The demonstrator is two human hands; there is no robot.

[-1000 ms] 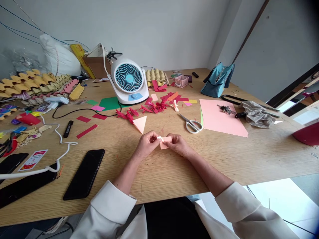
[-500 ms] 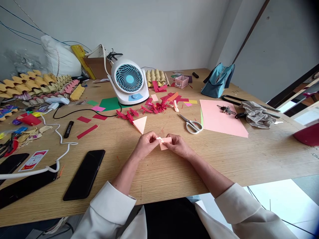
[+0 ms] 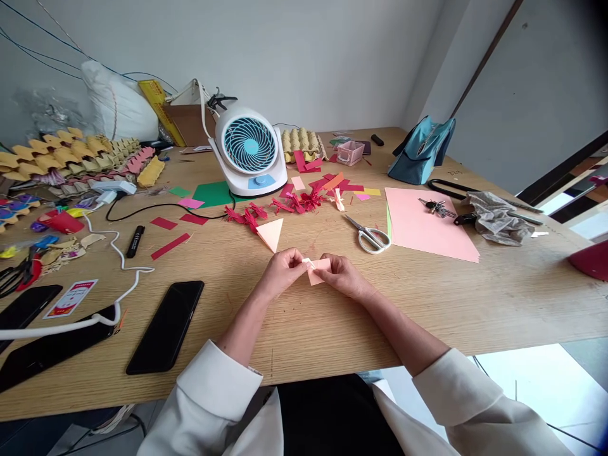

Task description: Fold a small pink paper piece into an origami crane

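Both hands pinch a small pale pink piece of paper (image 3: 317,277) above the table in front of me. My left hand (image 3: 282,275) grips its left end, where a lighter, folded or curled strip shows. My right hand (image 3: 346,276) has thumb and fingers closed on its right side; the fingertips partly cover the paper. Just beyond my left hand lies a cream paper triangle (image 3: 271,235). Scissors (image 3: 370,237) with white handles rest to the right, beyond my right hand. Crumpled red paper pieces (image 3: 299,203) form a row farther back, with a pale pink twisted one (image 3: 338,199) at its right end.
A white fan (image 3: 251,152) stands at the back among coloured paper scraps. Pink sheets (image 3: 427,221) with keys (image 3: 436,207) on them lie right. At left are a black phone (image 3: 166,326), a marker (image 3: 135,241) and a white cable (image 3: 124,270). A blue bag (image 3: 422,152) stands back right.
The whole view has shifted slightly, so the table's things appear a little farther right. Both hands keep hold of the pink paper, which is tilted slightly more.
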